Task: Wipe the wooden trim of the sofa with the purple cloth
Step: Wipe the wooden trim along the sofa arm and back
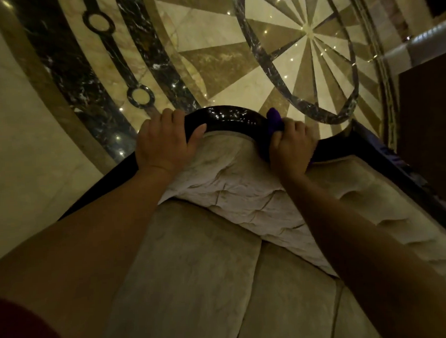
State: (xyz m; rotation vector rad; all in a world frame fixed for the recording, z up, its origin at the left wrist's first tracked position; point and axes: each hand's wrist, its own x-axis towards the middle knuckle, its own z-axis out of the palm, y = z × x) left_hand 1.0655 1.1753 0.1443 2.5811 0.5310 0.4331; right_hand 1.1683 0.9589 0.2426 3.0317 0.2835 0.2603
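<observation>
The dark glossy wooden trim (227, 119) arches over the top of the sofa's tufted beige backrest (232, 188). My left hand (163, 143) grips the left side of the arch, thumb on the near face and fingers over the far edge. My right hand (292, 146) is closed on the purple cloth (275, 119), pressing it onto the right side of the arch. Only a small bunch of cloth shows above the fingers; most of it is hidden under the hand.
Beige seat cushions (221, 282) fill the lower frame. Behind the sofa lies a polished marble floor (213, 55) with a starburst inlay. The trim continues along the right side (393, 160). A dark wooden panel (427, 126) stands at the right.
</observation>
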